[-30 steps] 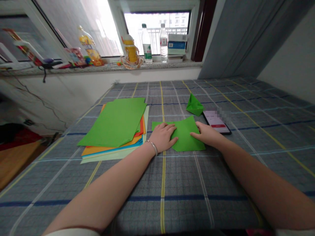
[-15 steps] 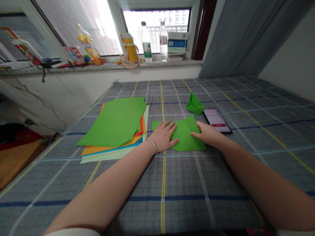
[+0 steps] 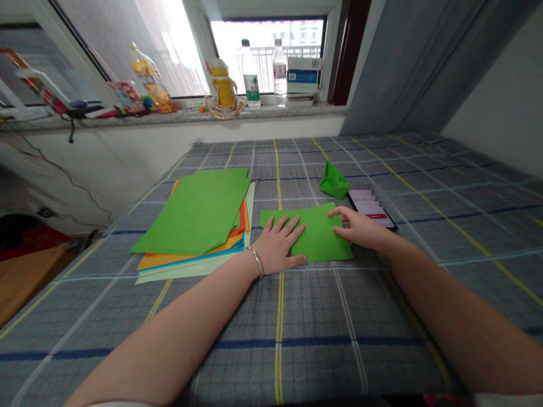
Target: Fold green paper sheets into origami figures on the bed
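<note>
A green sheet of paper (image 3: 320,234) lies on the checked cloth in front of me. My left hand (image 3: 278,243) rests flat on its left part, fingers spread, a silver bangle at the wrist. At the sheet's right edge is my right hand (image 3: 354,226), thumb and index finger apart over the paper, the other fingers curled. Just behind the sheet stands a folded green paper shape (image 3: 333,182). To the left is a stack of coloured paper (image 3: 195,212), green on top with orange, blue and pale green edges below.
A phone (image 3: 373,210) lies right of the folded shape, close to my right hand. The checked cloth (image 3: 237,362) covers the whole surface. Along the windowsill stand a yellow drinking bottle (image 3: 224,90), two clear bottles, a box (image 3: 303,76) and snack packs.
The sheet's raised right corner has come down, so it lies flatter. My right hand has shifted up along the edge and loosened; my left fingers have spread and moved slightly down.
</note>
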Demonstrator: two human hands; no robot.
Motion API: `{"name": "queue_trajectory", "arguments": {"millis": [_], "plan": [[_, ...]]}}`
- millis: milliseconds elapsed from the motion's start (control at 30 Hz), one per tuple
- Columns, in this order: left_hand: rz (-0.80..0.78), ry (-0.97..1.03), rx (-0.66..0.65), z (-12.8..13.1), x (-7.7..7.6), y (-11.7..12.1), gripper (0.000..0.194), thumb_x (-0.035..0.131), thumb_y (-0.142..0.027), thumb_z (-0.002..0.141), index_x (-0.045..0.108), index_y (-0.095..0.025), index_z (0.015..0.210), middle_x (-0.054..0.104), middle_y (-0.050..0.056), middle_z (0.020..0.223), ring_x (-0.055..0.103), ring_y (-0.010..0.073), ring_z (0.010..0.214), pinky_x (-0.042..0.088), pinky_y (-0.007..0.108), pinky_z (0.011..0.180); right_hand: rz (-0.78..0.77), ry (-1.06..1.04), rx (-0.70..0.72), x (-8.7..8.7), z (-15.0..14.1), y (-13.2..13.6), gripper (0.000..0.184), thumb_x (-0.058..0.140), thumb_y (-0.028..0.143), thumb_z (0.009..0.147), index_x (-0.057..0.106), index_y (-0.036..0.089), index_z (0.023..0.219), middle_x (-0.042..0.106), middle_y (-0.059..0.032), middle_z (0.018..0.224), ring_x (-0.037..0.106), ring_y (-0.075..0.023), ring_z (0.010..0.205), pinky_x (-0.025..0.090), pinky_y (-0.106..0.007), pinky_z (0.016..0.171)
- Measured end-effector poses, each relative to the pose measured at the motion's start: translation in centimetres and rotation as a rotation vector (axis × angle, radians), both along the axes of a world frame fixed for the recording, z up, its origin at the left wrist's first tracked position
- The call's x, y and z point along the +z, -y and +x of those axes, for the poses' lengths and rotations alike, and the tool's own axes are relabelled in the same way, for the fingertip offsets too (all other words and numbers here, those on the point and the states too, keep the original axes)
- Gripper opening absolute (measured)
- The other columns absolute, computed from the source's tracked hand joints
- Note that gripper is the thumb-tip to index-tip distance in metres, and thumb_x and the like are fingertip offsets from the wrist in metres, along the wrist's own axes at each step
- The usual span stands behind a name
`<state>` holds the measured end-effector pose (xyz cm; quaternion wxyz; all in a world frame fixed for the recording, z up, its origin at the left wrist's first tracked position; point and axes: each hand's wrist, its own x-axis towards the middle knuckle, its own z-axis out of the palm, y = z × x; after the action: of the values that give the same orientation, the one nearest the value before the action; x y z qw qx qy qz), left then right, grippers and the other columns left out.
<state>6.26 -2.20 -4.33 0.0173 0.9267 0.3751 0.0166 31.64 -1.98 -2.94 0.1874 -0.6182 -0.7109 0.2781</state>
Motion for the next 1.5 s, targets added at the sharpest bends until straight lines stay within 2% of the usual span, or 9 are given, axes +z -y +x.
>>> {"name": "queue_trajectory", "arguments": {"millis": [133,267,367,467,600,733,967,1233,1500], "plan": [[-0.011,0.009,-0.029,-0.1,0.0,-0.4,0.065,0.040,-0.048,0.092,0.026,-0.018,0.148,0.022,0.012,0.156,0.018,0.0332,0.143,0.016,0.059,0.113,-0.155,-0.085,0.107,0.7,1.1,-0.1,0.041,0.043,0.009,0.077,0.062,0.019,0.112,0.062,-0.0015,0.077,0.056,-0.0105,0.055,0.043,-0.020,0.048],[-0.019,0.019,-0.045,-0.2,0.1,-0.6,0.067,0.042,-0.048,0.091,0.027,-0.016,0.147,0.026,0.013,0.154,0.020,0.0325,0.143,0.014,0.059,0.113,-0.097,0.010,0.218,1.1,1.9,-0.1,0.045,0.047,0.009,0.073,0.065,0.020,0.112,0.058,0.0021,0.066,0.054,-0.0122,0.055,0.045,-0.022,0.051],[-0.005,0.032,-0.032,-0.1,0.0,-0.6,0.067,0.043,-0.049,0.090,0.028,-0.017,0.147,0.027,0.013,0.154,0.022,0.0325,0.142,0.013,0.061,0.113,0.091,0.036,0.278,1.1,1.6,0.1,0.041,0.056,0.009,0.071,0.069,0.024,0.107,0.063,-0.0066,0.107,0.062,-0.0178,0.092,0.051,-0.031,0.079],[0.002,0.036,-0.022,-0.1,0.0,-0.4,0.068,0.044,-0.051,0.089,0.028,-0.018,0.147,0.027,0.012,0.154,0.021,0.0328,0.142,0.012,0.063,0.112,0.294,0.084,0.322,1.2,1.2,0.3,0.036,0.067,0.008,0.066,0.074,0.029,0.095,0.039,-0.0037,0.146,0.034,-0.0277,0.135,0.034,-0.047,0.107],[0.048,0.072,0.158,0.2,0.0,0.2,0.075,0.048,-0.059,0.085,0.027,-0.023,0.147,0.022,0.013,0.156,0.015,0.0392,0.143,0.014,0.072,0.106,0.481,0.154,0.368,1.3,1.0,0.4,0.017,0.076,0.017,0.067,0.076,0.030,0.078,0.031,0.0031,0.153,0.006,-0.0324,0.145,0.014,-0.060,0.112],[0.034,0.109,0.294,0.5,0.1,0.4,0.069,0.047,-0.054,0.087,0.030,-0.021,0.146,0.019,0.015,0.156,0.016,0.0421,0.141,0.022,0.075,0.100,0.415,0.100,0.499,1.6,1.0,0.4,0.007,0.075,0.025,0.071,0.075,0.031,0.076,0.054,0.0008,0.137,0.023,-0.0281,0.142,0.023,-0.057,0.111],[-0.047,0.201,-0.033,-0.1,-0.2,-1.4,0.056,0.052,-0.035,0.090,0.038,-0.019,0.141,0.031,0.016,0.151,0.028,0.0293,0.141,0.027,0.056,0.111,0.166,-0.017,0.564,2.4,0.0,1.2,0.013,0.065,0.028,0.079,0.074,0.026,0.088,0.069,-0.0028,0.112,0.060,-0.0198,0.108,0.041,-0.037,0.100],[-0.027,0.139,-0.059,-0.5,-0.2,-1.7,0.053,0.051,-0.041,0.090,0.043,-0.024,0.139,0.036,0.012,0.150,0.025,0.0320,0.141,0.019,0.062,0.111,0.105,0.145,0.458,1.6,-0.5,0.9,0.023,0.053,0.036,0.087,0.064,0.020,0.074,0.065,-0.0011,0.075,0.057,-0.0162,0.070,0.040,-0.027,0.065],[-0.166,0.126,-0.138,-1.2,0.6,-2.1,0.077,0.065,-0.041,0.078,0.032,-0.021,0.145,0.026,0.014,0.154,0.017,0.0322,0.144,0.019,0.056,0.114,0.113,0.137,0.372,0.9,-1.0,0.7,0.021,0.054,0.038,0.085,0.056,0.021,0.074,0.061,-0.0009,0.076,0.054,-0.0166,0.071,0.036,-0.027,0.063]]}}
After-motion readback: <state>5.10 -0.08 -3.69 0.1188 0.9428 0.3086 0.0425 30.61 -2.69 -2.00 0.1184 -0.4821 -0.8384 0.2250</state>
